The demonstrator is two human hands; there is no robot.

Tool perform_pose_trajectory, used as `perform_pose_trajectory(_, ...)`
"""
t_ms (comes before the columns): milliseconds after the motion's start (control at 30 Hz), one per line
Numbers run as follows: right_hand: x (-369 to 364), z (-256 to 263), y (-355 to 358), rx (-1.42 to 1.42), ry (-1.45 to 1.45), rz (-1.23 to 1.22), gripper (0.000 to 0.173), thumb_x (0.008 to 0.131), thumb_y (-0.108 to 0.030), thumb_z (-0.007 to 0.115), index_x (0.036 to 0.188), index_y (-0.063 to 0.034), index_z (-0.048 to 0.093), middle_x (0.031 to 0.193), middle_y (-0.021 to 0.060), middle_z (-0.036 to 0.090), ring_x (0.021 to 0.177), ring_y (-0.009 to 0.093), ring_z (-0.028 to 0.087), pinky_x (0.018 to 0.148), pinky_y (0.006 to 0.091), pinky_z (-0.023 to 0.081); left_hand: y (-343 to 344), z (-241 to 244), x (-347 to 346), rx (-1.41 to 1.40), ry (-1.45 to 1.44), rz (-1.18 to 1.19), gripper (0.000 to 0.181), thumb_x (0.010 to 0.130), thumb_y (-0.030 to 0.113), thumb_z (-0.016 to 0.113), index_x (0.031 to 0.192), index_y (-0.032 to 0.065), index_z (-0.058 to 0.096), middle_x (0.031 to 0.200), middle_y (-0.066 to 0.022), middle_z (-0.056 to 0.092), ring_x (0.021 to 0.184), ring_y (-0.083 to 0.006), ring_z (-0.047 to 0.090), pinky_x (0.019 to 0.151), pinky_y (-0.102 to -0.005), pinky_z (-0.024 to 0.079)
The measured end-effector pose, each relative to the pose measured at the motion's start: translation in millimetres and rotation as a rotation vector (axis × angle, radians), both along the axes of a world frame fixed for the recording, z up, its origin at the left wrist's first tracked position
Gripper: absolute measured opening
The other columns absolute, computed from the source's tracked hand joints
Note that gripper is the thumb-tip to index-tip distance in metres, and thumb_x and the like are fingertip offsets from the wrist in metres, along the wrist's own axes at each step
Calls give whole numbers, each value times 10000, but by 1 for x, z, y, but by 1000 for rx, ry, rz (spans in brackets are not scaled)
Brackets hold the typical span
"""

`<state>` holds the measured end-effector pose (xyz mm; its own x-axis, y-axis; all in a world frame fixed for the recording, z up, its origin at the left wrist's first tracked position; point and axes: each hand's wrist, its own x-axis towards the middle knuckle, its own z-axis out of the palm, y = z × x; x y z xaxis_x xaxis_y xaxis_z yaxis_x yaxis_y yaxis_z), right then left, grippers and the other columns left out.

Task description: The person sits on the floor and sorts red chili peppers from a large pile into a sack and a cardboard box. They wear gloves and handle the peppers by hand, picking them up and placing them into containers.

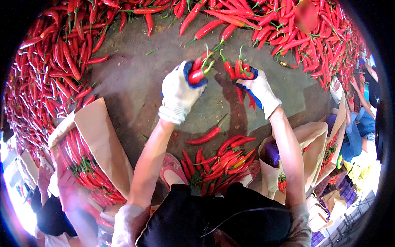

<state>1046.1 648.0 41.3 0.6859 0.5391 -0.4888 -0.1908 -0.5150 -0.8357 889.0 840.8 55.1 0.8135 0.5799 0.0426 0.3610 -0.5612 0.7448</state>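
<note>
My left hand [182, 88], in a white knit glove with a blue coated palm, is closed around a few red chili peppers [197, 75], their green stems pointing up and right. Gloved the same way, my right hand [257, 86] grips a small bunch of red chilies [240, 69]; their stems rise above the fingers and red tips hang below. Both hands are over the bare concrete floor [135, 83]. A single red chili [205, 136] lies on the floor below them. Between my shoes is a loose pile of red chilies [222, 163].
Large heaps of chilies lie at the left [61, 58] and right [327, 46]. A paper-lined container [98, 145] of stacked chilies is by my left arm. Paper-lined purple crates [271, 154] stand at my right. Other people are at both edges, including a person's jeans [353, 136].
</note>
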Motion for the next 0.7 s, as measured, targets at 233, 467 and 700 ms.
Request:
perform_pose_trajectory(233,-21,10,33,82,319,-146,313,764,7,733,1066,12,650,915,17,669,790,110,612,736,263,502,19,-31,38,433,310,-127,331,736,276,709,1009,122,603,899,-125,669,818,-345,652,723,-447,520)
perform_pose_trajectory(467,32,6,52,-219,-428,144,579,622,-224,839,1142,-67,638,963,134,703,877,249,678,829,357,514,32,-20,-23,-160,140,92,493,607,212,816,1051,67,661,842,-152,689,750,-310,676,698,-384,532)
perform_pose_trajectory(700,78,12,82,-352,-714,460,757,658,-181,781,1347,-99,479,993,147,689,820,285,684,788,375,527,-4,-23,-32,-390,62,67,508,611,183,852,1046,14,652,815,-123,689,734,-207,659,722,-349,520)
